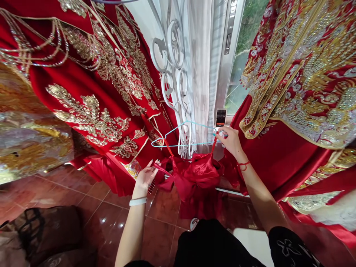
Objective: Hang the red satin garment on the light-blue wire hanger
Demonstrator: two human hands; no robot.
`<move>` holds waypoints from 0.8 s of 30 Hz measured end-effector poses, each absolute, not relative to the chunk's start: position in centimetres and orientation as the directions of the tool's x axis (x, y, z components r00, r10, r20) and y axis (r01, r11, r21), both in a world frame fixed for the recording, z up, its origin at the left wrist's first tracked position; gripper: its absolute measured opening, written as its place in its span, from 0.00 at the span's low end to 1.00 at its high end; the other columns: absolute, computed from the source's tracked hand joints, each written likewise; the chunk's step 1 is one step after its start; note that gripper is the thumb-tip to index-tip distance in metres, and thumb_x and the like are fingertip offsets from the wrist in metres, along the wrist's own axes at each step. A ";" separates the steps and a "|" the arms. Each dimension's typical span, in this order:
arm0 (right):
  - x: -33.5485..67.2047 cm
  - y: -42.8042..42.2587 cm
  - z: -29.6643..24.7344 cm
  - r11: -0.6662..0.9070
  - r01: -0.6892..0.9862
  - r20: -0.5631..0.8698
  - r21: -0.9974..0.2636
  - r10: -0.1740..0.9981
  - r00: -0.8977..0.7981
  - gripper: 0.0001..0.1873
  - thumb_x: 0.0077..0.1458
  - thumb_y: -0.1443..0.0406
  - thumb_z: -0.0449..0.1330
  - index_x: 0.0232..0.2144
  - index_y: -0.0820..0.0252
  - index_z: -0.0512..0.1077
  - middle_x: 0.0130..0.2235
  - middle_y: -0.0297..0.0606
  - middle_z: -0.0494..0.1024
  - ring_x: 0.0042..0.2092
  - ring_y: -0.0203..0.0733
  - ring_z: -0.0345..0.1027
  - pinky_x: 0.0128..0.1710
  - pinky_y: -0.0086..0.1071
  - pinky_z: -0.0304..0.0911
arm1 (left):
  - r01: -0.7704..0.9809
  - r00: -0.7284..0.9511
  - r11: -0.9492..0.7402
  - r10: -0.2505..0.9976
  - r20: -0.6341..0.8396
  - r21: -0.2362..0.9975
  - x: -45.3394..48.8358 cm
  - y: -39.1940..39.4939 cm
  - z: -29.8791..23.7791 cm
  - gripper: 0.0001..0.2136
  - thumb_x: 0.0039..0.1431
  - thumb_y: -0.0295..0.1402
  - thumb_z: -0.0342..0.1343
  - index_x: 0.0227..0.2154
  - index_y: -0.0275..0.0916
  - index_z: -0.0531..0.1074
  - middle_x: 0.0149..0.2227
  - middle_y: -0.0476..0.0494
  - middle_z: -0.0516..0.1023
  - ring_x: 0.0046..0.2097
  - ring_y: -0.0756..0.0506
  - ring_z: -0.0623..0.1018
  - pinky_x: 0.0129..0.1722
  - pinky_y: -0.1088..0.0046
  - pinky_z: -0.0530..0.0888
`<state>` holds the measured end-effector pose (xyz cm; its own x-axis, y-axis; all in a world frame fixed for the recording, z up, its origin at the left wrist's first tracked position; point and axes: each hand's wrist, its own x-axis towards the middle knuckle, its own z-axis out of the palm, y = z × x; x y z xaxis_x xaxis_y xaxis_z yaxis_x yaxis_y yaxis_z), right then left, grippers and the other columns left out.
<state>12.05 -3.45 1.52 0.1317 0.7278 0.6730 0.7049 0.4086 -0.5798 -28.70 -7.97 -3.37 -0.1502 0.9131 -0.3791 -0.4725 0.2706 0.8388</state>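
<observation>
A small red satin garment hangs bunched between my hands, just below a light blue wire hanger. My right hand is closed, pinching the garment's thin strap at the hanger's right end. My left hand pinches the other red strap, lower and to the left. The hanger's hook is caught on a white ornate metal grille.
Heavy red robes with gold and silver embroidery hang at left and right. A white sheer curtain and a window frame stand behind. Dark bags lie on the reddish tiled floor.
</observation>
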 end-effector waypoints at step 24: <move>13.1 -3.8 2.1 0.415 0.725 0.673 -0.550 0.734 0.091 0.09 0.56 0.57 0.63 0.30 0.55 0.76 0.31 0.35 0.78 0.33 0.44 0.70 0.44 0.41 0.56 | 0.094 0.062 -0.356 0.934 0.351 0.930 -29.9 -3.2 3.6 0.35 0.50 0.43 0.70 0.57 0.43 0.60 0.42 0.40 0.83 0.48 0.41 0.84 0.55 0.62 0.77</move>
